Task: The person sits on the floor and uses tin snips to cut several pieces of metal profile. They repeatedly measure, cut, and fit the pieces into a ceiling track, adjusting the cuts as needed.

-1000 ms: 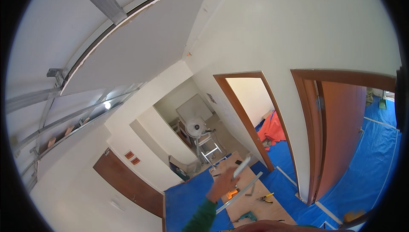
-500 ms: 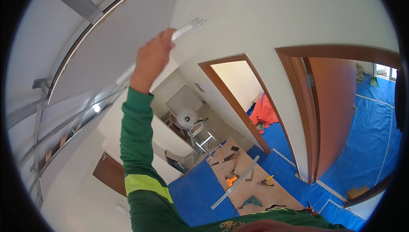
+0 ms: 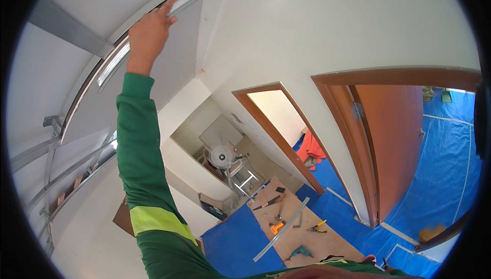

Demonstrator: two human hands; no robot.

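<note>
Raised higher since the earlier frame, the left hand (image 3: 148, 36) has its fingers closed around a pale metal strip (image 3: 113, 65) lined up near the edge of the ceiling panel (image 3: 171, 51), so alignment looks advanced, though contact is unclear and fastening appears undone.

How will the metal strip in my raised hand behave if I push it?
The metal strip is probably light: only your left hand shows holding it. Its angled profile suggests lengthwise stiffness, and its shiny surface may feel slippery.
</note>
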